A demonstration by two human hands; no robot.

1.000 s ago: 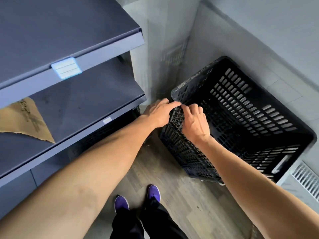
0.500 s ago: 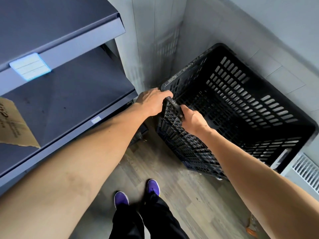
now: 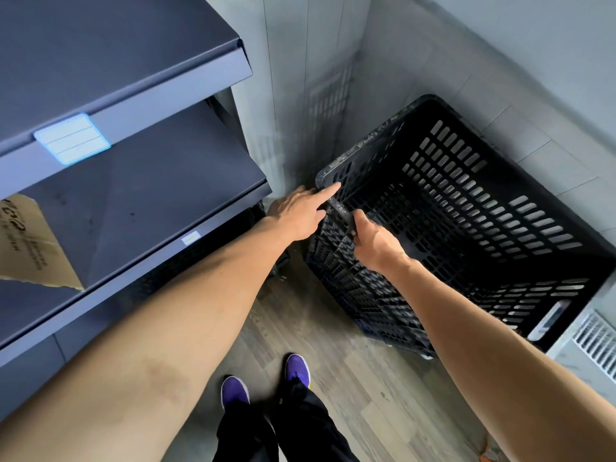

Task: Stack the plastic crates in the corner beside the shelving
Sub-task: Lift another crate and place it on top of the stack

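Observation:
A black slotted plastic crate (image 3: 466, 208) stands in the corner between the tiled walls, open side up. It seems to rest on another black crate, whose outer wall (image 3: 373, 295) shows below. My left hand (image 3: 300, 213) lies against the near left corner of the rim, index finger stretched out along it. My right hand (image 3: 373, 241) grips the near rim, fingers curled over the edge.
Dark grey metal shelving (image 3: 140, 195) fills the left side, with a piece of torn cardboard (image 3: 30, 245) on the middle shelf. A white vent grille (image 3: 596, 341) is at the right wall. My purple shoes (image 3: 266, 381) stand on the wood-look floor (image 3: 350, 378).
My left hand loosened from gripping the crate's corner; its index finger now points along the rim. My right hand stays on the near rim. The camera view shifted slightly.

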